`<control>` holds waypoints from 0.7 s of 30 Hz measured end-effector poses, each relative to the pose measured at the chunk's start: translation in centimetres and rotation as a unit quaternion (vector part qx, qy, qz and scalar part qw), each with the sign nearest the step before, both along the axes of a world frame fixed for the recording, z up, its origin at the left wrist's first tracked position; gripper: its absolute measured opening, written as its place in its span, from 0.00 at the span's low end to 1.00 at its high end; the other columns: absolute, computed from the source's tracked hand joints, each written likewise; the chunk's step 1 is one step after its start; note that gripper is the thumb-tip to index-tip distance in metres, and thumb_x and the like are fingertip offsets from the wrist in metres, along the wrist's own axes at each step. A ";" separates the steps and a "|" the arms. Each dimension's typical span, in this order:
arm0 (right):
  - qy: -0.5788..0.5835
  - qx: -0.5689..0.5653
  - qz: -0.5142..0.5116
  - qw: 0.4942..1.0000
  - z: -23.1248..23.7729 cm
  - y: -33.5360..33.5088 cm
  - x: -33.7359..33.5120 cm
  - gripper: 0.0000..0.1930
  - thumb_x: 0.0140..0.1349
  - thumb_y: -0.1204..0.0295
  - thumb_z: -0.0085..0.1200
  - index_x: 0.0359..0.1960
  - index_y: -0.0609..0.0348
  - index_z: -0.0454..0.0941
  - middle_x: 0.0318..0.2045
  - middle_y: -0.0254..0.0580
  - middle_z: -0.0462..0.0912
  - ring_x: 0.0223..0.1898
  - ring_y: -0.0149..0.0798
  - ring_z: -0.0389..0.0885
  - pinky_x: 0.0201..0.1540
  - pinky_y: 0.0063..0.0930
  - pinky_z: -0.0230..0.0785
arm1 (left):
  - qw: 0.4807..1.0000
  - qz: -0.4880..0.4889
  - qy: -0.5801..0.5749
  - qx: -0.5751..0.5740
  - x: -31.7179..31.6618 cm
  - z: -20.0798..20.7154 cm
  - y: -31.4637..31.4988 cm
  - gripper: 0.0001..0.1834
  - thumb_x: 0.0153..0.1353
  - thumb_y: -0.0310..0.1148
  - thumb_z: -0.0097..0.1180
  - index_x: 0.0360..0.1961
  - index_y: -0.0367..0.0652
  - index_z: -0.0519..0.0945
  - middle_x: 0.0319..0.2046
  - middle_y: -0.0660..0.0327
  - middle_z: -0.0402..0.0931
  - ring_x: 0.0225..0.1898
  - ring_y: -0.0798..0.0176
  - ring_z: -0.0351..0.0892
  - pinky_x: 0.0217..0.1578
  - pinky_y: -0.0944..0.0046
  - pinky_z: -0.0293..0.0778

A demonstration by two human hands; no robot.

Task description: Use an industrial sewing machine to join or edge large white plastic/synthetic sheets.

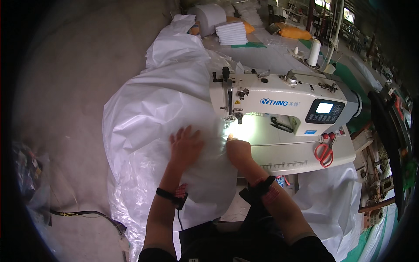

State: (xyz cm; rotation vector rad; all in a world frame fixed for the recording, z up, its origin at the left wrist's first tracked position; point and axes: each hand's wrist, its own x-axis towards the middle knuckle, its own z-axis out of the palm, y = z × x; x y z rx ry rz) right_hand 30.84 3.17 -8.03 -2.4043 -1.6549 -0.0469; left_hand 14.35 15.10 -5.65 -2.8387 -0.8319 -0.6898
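Observation:
A large white plastic-like sheet (pixel 152 109) spreads over the left of the sewing machine bed and hangs down toward me in folds. My left hand (pixel 187 146) lies flat on it with fingers spread. Close in front of the lit needle area, my right hand (pixel 238 152) is closed, its fingertips pinching the sheet's right edge. What lies under those fingers is hidden. The white sewing machine (pixel 275 98) stands with its head just beyond my right hand. Bright lamp light washes out the needle and presser foot.
Red-handled scissors (pixel 324 153) and small black snips (pixel 281 125) lie on the machine bed (pixel 301 150). Behind stand a thread cone (pixel 314 53), a folded white stack (pixel 231 33) and a white roll (pixel 209 18). More white sheeting (pixel 329 192) hangs at the right front.

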 end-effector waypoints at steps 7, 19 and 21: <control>-0.064 0.003 -0.031 0.997 0.1 0.0 -0.9 0.19 0.56 0.73 0.45 0.49 0.69 0.71 0.26 0.40 0.80 0.24 0.36 0.81 0.21 0.28 0.72 | 0.985 0.082 0.076 -0.131 -1.5 -0.4 1.0 0.25 0.60 0.53 0.43 0.58 0.61 0.69 0.64 0.61 0.55 0.65 0.51 0.51 0.61 0.35 0.39; 0.033 0.010 -0.056 0.998 0.8 1.1 -1.3 0.16 0.56 0.75 0.43 0.46 0.69 0.71 0.26 0.46 0.81 0.27 0.46 0.82 0.28 0.36 0.73 | 0.989 0.070 0.073 -0.107 -0.8 -1.2 3.6 0.26 0.61 0.53 0.42 0.59 0.62 0.67 0.65 0.62 0.55 0.66 0.53 0.49 0.61 0.36 0.37; 0.049 0.017 -0.049 0.997 1.1 1.0 -1.3 0.16 0.56 0.75 0.42 0.46 0.69 0.70 0.27 0.48 0.81 0.29 0.47 0.82 0.29 0.37 0.73 | 0.989 0.070 0.067 -0.109 -0.5 -1.3 3.7 0.26 0.61 0.53 0.43 0.59 0.62 0.67 0.65 0.62 0.55 0.66 0.53 0.49 0.61 0.36 0.37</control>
